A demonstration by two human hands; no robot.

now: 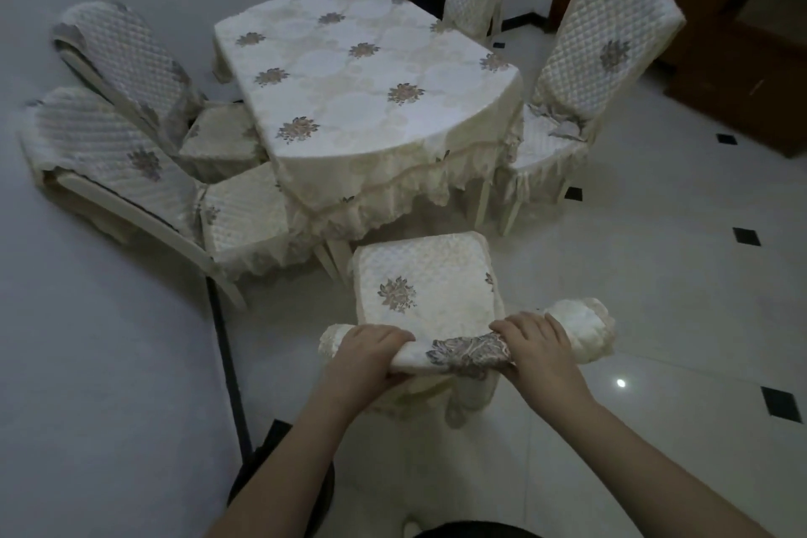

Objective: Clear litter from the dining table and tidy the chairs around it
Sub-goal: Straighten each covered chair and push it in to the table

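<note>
Both hands grip chair back (near side) — table ahead

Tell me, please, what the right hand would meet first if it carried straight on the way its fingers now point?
The right hand grips the chair's top rail, fingers aimed up-left. Going straight on, it would probably pass above the chair's seat cushion and first meet the tablecloth's fringed edge, though depth is unclear.

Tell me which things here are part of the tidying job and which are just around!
Part of the job:
- near cream quilted chair, its top gripped by the left hand and right hand
- dining table under a cream flowered cloth
- two quilted chairs on the left
- two quilted chairs on the right

Just around:
- dark wooden cabinet
- white tiled floor with black squares
</note>
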